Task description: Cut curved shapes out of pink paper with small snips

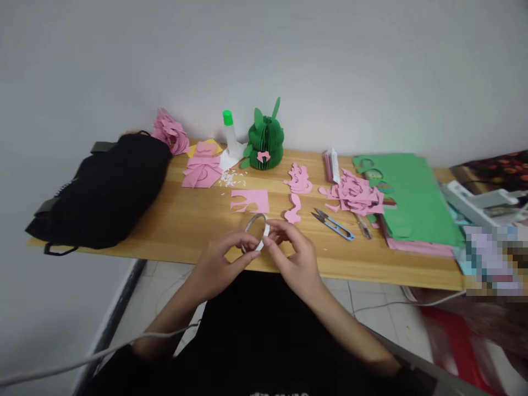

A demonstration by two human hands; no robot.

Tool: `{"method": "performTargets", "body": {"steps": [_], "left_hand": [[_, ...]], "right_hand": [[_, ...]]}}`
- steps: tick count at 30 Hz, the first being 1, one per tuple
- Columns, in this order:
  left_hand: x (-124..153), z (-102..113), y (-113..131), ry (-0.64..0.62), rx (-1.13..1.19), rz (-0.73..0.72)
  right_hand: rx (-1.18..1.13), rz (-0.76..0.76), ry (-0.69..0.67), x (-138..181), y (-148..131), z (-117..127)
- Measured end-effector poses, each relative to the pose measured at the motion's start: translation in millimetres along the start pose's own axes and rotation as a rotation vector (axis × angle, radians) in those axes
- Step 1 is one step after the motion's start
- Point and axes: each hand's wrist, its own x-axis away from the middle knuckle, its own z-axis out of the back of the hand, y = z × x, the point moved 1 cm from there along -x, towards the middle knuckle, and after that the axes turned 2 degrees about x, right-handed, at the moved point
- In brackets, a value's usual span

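Note:
My left hand and my right hand meet over the near edge of a wooden table. Between them they pinch a white tape roll, a thin ring held upright. The left fingers grip its lower left side; the right fingers pinch its right side. Just beyond the ring lie a cut pink paper sheet and a small wavy pink cutout. Small snips with blue handles lie to the right of my right hand.
A black bag covers the table's left end, a pink paper flower behind it. A glue bottle and a green honeycomb paper figure stand at the back. Pink scraps and green sheets lie right.

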Motion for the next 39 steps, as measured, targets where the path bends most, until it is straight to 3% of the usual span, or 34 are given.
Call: {"method": "performTargets", "body": {"steps": [12, 26, 32, 39], "left_hand": [[19.6, -8.7, -14.9, 0.065, -0.065, -0.006], [27.1, -16.1, -21.1, -0.048, 0.123, 0.242], [22.6, -18.4, -13.2, -0.093, 0.200, 0.258], [19.0, -14.7, -16.4, -0.092, 0.133, 0.279]], "right_hand": [[-0.067, -0.116, -0.046, 16.8, 9.4, -6.7], [-0.044, -0.186, -0.071, 25.0, 21.6, 2.8], [0.011, -0.103, -0.057, 23.9, 16.8, 7.3], [0.093, -0.015, 0.001, 18.5, 20.6, 16.1]]}}
